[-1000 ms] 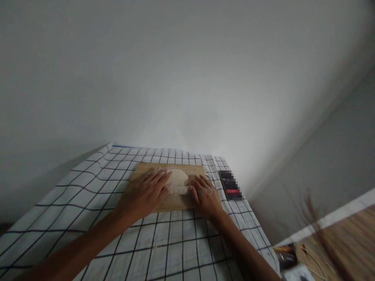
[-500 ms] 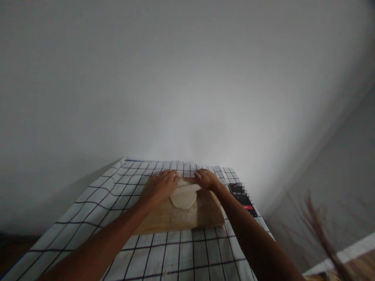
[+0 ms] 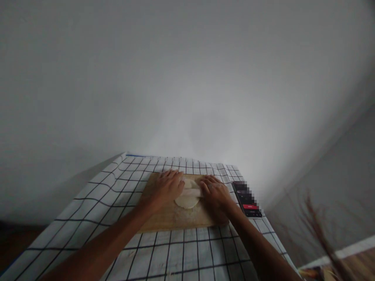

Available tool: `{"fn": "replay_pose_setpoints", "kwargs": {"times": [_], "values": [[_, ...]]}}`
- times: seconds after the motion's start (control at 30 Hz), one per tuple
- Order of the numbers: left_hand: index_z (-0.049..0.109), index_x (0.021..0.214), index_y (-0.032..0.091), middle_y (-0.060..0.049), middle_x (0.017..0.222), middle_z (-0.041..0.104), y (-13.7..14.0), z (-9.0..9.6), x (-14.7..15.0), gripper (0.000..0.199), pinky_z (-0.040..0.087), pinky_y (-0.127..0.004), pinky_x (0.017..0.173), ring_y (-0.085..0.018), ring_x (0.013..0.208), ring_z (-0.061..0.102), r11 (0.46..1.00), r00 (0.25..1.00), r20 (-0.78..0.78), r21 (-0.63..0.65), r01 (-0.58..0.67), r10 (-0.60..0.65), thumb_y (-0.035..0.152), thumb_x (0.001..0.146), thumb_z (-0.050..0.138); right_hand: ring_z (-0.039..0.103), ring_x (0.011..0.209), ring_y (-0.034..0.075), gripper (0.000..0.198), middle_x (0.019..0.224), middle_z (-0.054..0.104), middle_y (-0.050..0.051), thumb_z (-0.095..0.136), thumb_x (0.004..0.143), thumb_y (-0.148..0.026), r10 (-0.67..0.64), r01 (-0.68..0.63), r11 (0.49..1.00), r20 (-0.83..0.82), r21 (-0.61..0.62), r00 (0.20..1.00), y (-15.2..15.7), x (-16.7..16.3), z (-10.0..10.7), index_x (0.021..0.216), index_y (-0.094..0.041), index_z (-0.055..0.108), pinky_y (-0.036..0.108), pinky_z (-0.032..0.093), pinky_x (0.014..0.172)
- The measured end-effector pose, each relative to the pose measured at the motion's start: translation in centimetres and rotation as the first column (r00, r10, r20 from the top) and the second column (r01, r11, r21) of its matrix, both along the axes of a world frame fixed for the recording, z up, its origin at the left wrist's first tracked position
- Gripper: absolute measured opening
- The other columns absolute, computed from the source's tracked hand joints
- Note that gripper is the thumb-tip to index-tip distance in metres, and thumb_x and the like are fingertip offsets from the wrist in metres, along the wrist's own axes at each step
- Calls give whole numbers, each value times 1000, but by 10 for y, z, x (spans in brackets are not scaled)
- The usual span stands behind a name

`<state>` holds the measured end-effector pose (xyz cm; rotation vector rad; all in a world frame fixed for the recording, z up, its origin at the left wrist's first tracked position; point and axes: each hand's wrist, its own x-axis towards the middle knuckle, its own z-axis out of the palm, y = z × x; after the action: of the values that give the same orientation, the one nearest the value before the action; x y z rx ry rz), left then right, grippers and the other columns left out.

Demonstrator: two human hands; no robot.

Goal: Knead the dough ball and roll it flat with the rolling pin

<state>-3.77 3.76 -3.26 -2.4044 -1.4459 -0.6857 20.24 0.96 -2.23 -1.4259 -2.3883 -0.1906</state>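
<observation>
A flattened round of pale dough (image 3: pixel 186 203) lies on a wooden board (image 3: pixel 168 221). Across the dough runs a light-coloured rolling pin (image 3: pixel 191 192), visible only in its middle stretch. My left hand (image 3: pixel 170 183) covers the pin's left end, palm down, with the fingers pointing forward. Over the right end lies my right hand (image 3: pixel 216 191), also palm down, its fingers bent forward over the pin. Both hands hide the pin's ends and the sides of the dough.
A white cloth with black grid lines (image 3: pixel 111 203) covers the table under the board. To the right of the board lies a phone (image 3: pixel 249 207), partly pixelated. A pale wall (image 3: pixel 187 97) rises behind the table. Blurred reddish-brown dry stems (image 3: pixel 315 218) stand at the lower right.
The rolling pin has come slightly nearer to me across the dough. My right hand has moved nearer and now lies flatter over its end. The view has shifted a little.
</observation>
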Motion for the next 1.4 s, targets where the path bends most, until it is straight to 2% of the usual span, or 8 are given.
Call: {"fn": "replay_pose_setpoints", "kwargs": {"times": [0.13, 0.23, 0.4, 0.57, 0.8, 0.97, 1.2, 1.4], "values": [[58, 133, 16, -14, 139, 60, -25, -10, -6, 41, 37, -54, 112, -31, 133, 50, 997, 997, 1, 38, 71, -71, 31, 97, 43, 45, 138, 26, 38, 142, 57, 8, 35, 105, -38, -88, 90, 996, -112, 15, 990, -49, -7, -4, 133, -25, 57, 48, 41, 112], [53, 139, 17, -13, 144, 56, -40, -13, -8, 45, 36, -54, 113, -31, 138, 45, 995, 995, 6, 29, 95, -95, 34, 99, 42, 40, 142, 27, 42, 150, 50, 7, 35, 105, -39, -73, 76, 997, -129, 12, 989, -59, -7, -5, 140, -25, 53, 49, 37, 115], [58, 131, 17, -13, 136, 61, -41, -1, -1, 41, 37, -52, 111, -31, 132, 50, 999, 999, 30, -16, 44, -44, 35, 100, 39, 45, 139, 25, 42, 139, 60, 6, 29, 107, -39, -59, 57, 998, -98, -20, 993, -5, -5, 3, 129, -25, 62, 48, 33, 116], [64, 116, 19, -13, 114, 70, -17, 20, 2, 33, 43, -50, 99, -30, 113, 61, 991, 995, -5, -91, -95, 95, 30, 99, 38, 55, 129, 23, 40, 129, 67, 10, 31, 106, -33, 28, -24, 988, 30, -152, 999, 62, -13, 14, 125, -21, 64, 41, 42, 109], [62, 121, 17, -15, 123, 67, 8, 23, -4, 36, 43, -48, 99, -30, 119, 59, 977, 985, -31, -124, -173, 171, 32, 98, 39, 58, 124, 21, 28, 126, 68, 9, 48, 98, -23, 45, -37, 987, 53, -157, 998, 88, -19, 13, 119, -21, 67, 36, 45, 105], [57, 132, 16, -16, 138, 59, -3, 18, -1, 42, 41, -51, 104, -33, 129, 53, 987, 990, -53, -77, -138, 134, 32, 97, 40, 49, 134, 22, 32, 134, 63, 11, 43, 101, -23, -1, 7, 991, 45, -133, 999, 62, -8, 5, 125, -18, 63, 42, 39, 112], [59, 132, 15, -13, 142, 58, -14, 3, -10, 42, 28, -51, 119, -31, 139, 44, 996, 990, -107, -46, 82, -87, 27, 98, 37, 45, 137, 24, 36, 140, 59, 9, 34, 106, -31, -14, 12, 998, -36, -54, 999, -22, -7, 5, 126, -22, 62, 46, 35, 115], [51, 142, 16, -10, 150, 50, -36, 1, -25, 47, 29, -47, 121, -27, 145, 37, 981, 978, -81, -61, 186, -191, 34, 102, 34, 42, 142, 25, 42, 151, 49, 5, 35, 105, -41, -102, 89, 992, -167, -84, 981, -77, -14, 1, 142, -29, 52, 50, 31, 118]]}}
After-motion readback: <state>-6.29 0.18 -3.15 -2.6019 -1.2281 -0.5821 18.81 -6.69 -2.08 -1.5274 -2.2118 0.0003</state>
